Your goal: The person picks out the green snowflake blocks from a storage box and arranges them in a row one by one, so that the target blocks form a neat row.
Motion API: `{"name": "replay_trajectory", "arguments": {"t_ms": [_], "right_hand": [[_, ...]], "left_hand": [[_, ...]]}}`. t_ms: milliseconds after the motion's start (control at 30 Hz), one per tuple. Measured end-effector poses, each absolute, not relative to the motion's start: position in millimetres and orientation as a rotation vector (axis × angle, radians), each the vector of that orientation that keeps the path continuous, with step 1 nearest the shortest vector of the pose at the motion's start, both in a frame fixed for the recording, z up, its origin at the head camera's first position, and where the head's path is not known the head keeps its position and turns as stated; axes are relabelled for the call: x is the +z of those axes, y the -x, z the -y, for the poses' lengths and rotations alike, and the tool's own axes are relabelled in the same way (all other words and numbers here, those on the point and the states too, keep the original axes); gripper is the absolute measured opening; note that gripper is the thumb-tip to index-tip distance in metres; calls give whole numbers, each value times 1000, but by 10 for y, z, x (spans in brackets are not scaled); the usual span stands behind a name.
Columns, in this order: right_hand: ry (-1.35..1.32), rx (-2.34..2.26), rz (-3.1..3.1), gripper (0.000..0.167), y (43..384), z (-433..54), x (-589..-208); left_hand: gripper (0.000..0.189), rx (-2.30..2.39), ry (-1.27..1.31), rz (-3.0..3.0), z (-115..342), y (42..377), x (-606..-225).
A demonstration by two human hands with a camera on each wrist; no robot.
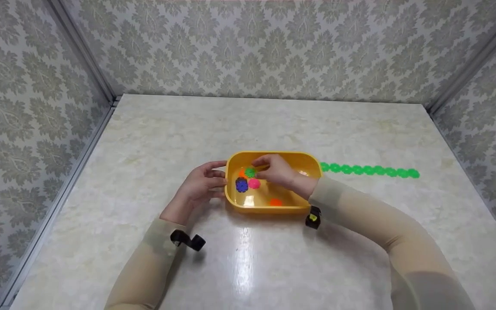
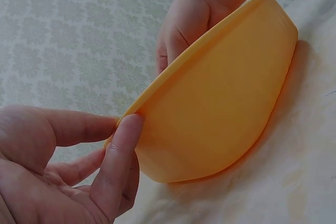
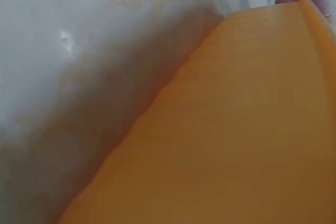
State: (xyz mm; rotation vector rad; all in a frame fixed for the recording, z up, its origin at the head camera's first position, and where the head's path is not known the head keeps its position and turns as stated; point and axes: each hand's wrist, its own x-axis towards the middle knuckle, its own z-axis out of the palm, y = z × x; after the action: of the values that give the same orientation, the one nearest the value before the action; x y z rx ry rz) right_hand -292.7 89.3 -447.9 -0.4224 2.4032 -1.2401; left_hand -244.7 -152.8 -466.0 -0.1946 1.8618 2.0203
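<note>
A yellow plastic basin [image 1: 291,210] stands on the table with several small flower-shaped discs inside. My left hand [image 1: 203,185] is at the basin's left end; in the left wrist view its fingers [image 2: 123,135] pinch the rim. My right hand [image 1: 278,170] reaches into the basin, thumb and finger right at a green disc [image 1: 250,172]. Whether they grip it I cannot tell. Close by lie a blue disc [image 1: 242,185], a pink disc [image 1: 254,184] and an orange disc [image 1: 242,173], partly covered by the green one. Another orange disc [image 1: 276,202] rests near the front wall.
A straight chain of joined green discs [image 1: 368,170] extends right from the basin along the pale marbled table [image 1: 179,125]. Patterned walls [image 1: 274,47] enclose the back and both sides. Black wrist cameras are strapped to both sleeves.
</note>
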Motion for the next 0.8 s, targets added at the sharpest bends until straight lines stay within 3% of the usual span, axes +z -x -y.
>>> {"name": "replay_trajectory", "arguments": {"t_ms": [600, 800], "right_hand": [[597, -807, -2645, 38, 2972, -694, -4590], [658, -728, -2672, 25, 2976, -715, -4600]], "left_hand": [[61, 2013, 164, -1881, 1534, 2449, -4671], [61, 2022, 171, -1866, 1534, 2440, -4669]]}}
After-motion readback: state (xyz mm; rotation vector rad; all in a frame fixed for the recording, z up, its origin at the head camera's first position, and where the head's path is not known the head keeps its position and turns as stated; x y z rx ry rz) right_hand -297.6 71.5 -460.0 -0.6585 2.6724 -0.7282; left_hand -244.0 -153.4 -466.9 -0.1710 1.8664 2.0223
